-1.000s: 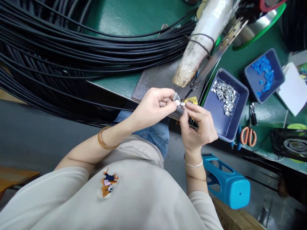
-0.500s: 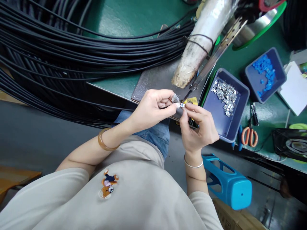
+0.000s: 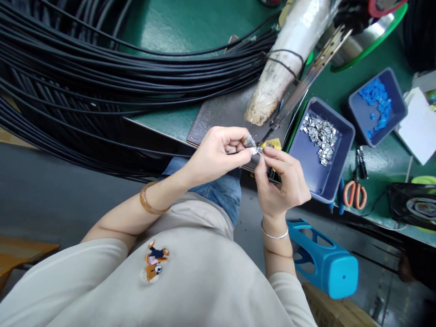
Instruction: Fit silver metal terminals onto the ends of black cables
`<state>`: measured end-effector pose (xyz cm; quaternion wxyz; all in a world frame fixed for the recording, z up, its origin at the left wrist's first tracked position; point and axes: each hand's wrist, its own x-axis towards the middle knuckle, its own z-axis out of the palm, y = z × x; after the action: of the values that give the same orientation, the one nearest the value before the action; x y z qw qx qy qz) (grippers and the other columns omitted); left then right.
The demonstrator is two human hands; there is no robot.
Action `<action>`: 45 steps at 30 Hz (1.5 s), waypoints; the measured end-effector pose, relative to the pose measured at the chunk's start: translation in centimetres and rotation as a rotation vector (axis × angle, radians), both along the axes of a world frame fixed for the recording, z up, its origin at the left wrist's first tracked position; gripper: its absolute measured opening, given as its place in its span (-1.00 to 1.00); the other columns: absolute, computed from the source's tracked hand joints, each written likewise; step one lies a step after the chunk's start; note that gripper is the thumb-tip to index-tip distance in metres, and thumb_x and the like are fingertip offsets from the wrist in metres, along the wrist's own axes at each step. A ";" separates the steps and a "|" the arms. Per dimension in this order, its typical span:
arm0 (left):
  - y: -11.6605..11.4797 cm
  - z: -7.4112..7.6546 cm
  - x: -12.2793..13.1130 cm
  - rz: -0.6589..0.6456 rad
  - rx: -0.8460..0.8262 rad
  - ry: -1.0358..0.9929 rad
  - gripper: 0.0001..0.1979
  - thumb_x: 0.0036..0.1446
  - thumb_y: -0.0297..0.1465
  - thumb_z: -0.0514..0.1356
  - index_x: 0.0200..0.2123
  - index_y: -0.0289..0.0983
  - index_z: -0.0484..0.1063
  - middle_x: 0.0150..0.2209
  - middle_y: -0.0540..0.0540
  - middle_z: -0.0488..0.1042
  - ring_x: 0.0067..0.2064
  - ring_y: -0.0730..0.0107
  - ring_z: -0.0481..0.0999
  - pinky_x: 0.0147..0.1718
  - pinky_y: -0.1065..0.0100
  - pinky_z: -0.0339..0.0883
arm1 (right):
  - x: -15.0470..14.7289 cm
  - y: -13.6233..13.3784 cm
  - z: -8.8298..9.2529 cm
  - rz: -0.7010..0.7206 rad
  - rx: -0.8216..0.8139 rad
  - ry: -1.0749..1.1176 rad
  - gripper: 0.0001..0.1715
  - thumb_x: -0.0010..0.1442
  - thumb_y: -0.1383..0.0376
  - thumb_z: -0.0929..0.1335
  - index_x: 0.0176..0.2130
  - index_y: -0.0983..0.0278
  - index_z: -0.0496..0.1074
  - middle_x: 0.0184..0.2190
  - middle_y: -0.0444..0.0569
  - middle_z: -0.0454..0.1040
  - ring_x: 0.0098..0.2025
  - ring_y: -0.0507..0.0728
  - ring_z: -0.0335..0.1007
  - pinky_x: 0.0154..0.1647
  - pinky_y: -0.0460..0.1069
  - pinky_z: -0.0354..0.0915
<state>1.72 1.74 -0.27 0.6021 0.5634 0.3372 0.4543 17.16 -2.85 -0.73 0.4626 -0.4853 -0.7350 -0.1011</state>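
In front of the bench edge my two hands meet over a small connector (image 3: 259, 150) that shows silver and blue. My left hand (image 3: 223, 152) pinches its left end between thumb and index finger, and grey tape wraps that index fingertip. From the other side my right hand (image 3: 281, 179) grips the piece with thumb and fingertips. Thin pale wire ends seem to show between the fingers, too small to make out. Behind the fingertips lies a yellow piece (image 3: 272, 144), partly covered by my right hand.
Right of my hands stands a bin (image 3: 327, 181) of silver metal shells, with a bin (image 3: 361, 113) of blue parts beyond. Orange-handled scissors (image 3: 354, 194) lie nearby. A wrapped white roll (image 3: 282, 68) and coiled black cables (image 3: 136, 77) cover the back and left. A blue stool (image 3: 340, 272) stands below.
Both hands stay almost in place. My left index fingertip and the connector between the fingers have shifted very slightly.
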 end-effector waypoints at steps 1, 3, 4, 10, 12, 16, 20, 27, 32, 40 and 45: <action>0.0 0.0 0.0 -0.002 -0.004 -0.001 -0.87 0.08 -0.59 0.23 -0.49 -0.35 0.39 -0.58 0.06 0.35 -0.54 0.67 0.29 -0.58 0.59 0.18 | 0.0 0.0 0.0 0.001 0.002 -0.001 -0.80 0.14 0.50 0.44 -0.22 0.27 0.48 -0.24 -0.05 0.64 -0.19 0.04 0.61 -0.13 -0.08 0.53; 0.1 0.1 0.0 0.002 -0.018 -0.001 -0.86 0.07 -0.59 0.22 -0.51 -0.34 0.38 -0.58 0.05 0.36 -0.55 0.66 0.29 -0.58 0.58 0.17 | -0.1 0.0 0.0 -0.001 0.005 0.002 -0.80 0.14 0.50 0.44 -0.23 0.27 0.48 -0.24 -0.05 0.64 -0.20 0.04 0.61 -0.13 -0.08 0.53; 0.1 0.1 0.0 0.005 -0.028 0.001 -0.86 0.07 -0.58 0.22 -0.51 -0.34 0.38 -0.58 0.05 0.36 -0.55 0.66 0.29 -0.59 0.58 0.16 | -0.1 0.0 0.0 -0.004 0.004 0.006 -0.81 0.14 0.50 0.44 -0.23 0.27 0.48 -0.24 -0.06 0.64 -0.20 0.04 0.61 -0.14 -0.08 0.53; 0.5 0.4 0.1 0.007 -0.098 -0.009 -0.86 0.00 -0.61 0.20 -0.54 -0.32 0.36 -0.63 0.07 0.32 -0.57 0.63 0.31 -0.59 0.54 0.17 | -0.2 0.2 -0.1 -0.010 0.003 0.021 -0.81 0.13 0.50 0.44 -0.25 0.27 0.47 -0.25 -0.07 0.64 -0.21 0.04 0.61 -0.18 -0.09 0.52; 0.6 0.5 0.1 0.004 -0.108 -0.004 -0.85 0.00 -0.61 0.19 -0.55 -0.32 0.36 -0.64 0.06 0.32 -0.58 0.62 0.31 -0.59 0.53 0.17 | -0.1 0.3 -0.1 -0.018 0.010 0.011 -0.82 0.14 0.49 0.43 -0.25 0.26 0.46 -0.25 -0.08 0.64 -0.22 0.04 0.61 -0.20 -0.10 0.51; 0.8 0.6 0.2 -0.001 -0.131 -0.004 -0.84 0.01 -0.59 0.20 -0.56 -0.31 0.36 -0.64 0.05 0.33 -0.58 0.61 0.31 -0.60 0.52 0.18 | 0.0 0.4 -0.2 -0.048 0.002 -0.013 -0.85 0.18 0.45 0.42 -0.24 0.22 0.45 -0.24 -0.11 0.63 -0.22 0.04 0.61 -0.22 -0.08 0.52; 0.8 0.7 0.2 -0.001 -0.147 -0.014 -0.85 0.00 -0.59 0.20 -0.56 -0.31 0.36 -0.64 0.04 0.35 -0.58 0.61 0.31 -0.59 0.53 0.19 | 0.0 0.4 -0.1 -0.047 -0.002 -0.007 -0.84 0.18 0.45 0.42 -0.24 0.22 0.45 -0.23 -0.11 0.63 -0.21 0.05 0.61 -0.17 -0.06 0.52; 0.8 1.1 0.1 -0.005 -0.164 -0.005 -0.85 -0.01 -0.60 0.19 -0.56 -0.31 0.36 -0.65 0.06 0.34 -0.59 0.61 0.31 -0.60 0.53 0.18 | 0.0 0.3 0.0 -0.040 0.000 -0.010 -0.81 0.14 0.48 0.44 -0.24 0.23 0.47 -0.23 -0.09 0.63 -0.20 0.07 0.61 -0.13 -0.05 0.52; 0.7 0.8 0.0 -0.018 -0.154 0.012 -0.86 -0.03 -0.63 0.18 -0.53 -0.31 0.38 -0.63 0.06 0.36 -0.57 0.60 0.33 -0.58 0.53 0.20 | 0.1 0.3 0.1 -0.020 0.003 -0.036 -0.83 0.15 0.45 0.43 -0.25 0.22 0.43 -0.22 -0.09 0.64 -0.21 0.07 0.62 -0.17 -0.05 0.53; 0.7 0.7 -0.1 -0.036 -0.173 0.028 -0.87 -0.01 -0.60 0.21 -0.53 -0.32 0.39 -0.63 0.05 0.38 -0.58 0.61 0.34 -0.58 0.54 0.18 | 0.0 0.2 -0.1 -0.012 0.003 -0.001 -0.82 0.13 0.48 0.44 -0.26 0.24 0.44 -0.24 -0.07 0.64 -0.22 0.06 0.62 -0.16 -0.07 0.52; 0.9 0.8 -0.4 -0.099 -0.193 0.016 -0.85 0.04 -0.54 0.24 -0.55 -0.33 0.40 -0.65 0.03 0.39 -0.62 0.64 0.30 -0.63 0.55 0.14 | 0.0 0.3 0.3 0.007 -0.067 0.051 -0.83 0.16 0.48 0.42 -0.25 0.23 0.46 -0.22 -0.09 0.64 -0.20 0.06 0.61 -0.15 -0.05 0.53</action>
<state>1.37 2.65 0.51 0.6725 0.5225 0.3559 0.3847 17.14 -2.59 -0.44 0.4650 -0.5002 -0.7278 -0.0626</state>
